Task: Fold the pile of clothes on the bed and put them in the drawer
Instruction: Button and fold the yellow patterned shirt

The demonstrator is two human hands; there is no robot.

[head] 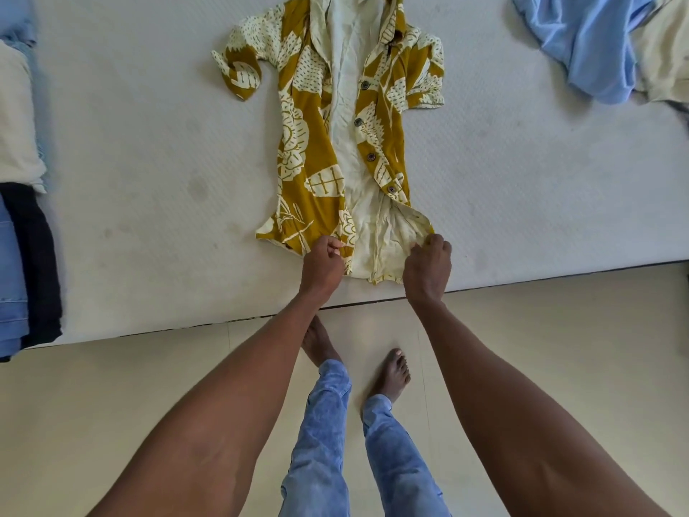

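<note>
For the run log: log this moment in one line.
step: spreading shirt on bed | left hand: pinches hem | right hand: pinches hem | shirt: unbuttoned, unfolded

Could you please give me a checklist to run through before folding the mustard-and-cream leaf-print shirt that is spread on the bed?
1. Mustard-and-cream leaf-print shirt lies flat on the white mattress, front up: ok.
2. Front closed: not ok, the panels lie apart with the pale lining showing.
3. Left hand pinches the hem: ok.
4. Right hand pinches the opposite hem corner: ok.
5. Sleeves spread flat: not ok, both are crumpled.
6. Space round the shirt: ok, the light blue garment and the folded stack lie apart.
</note>
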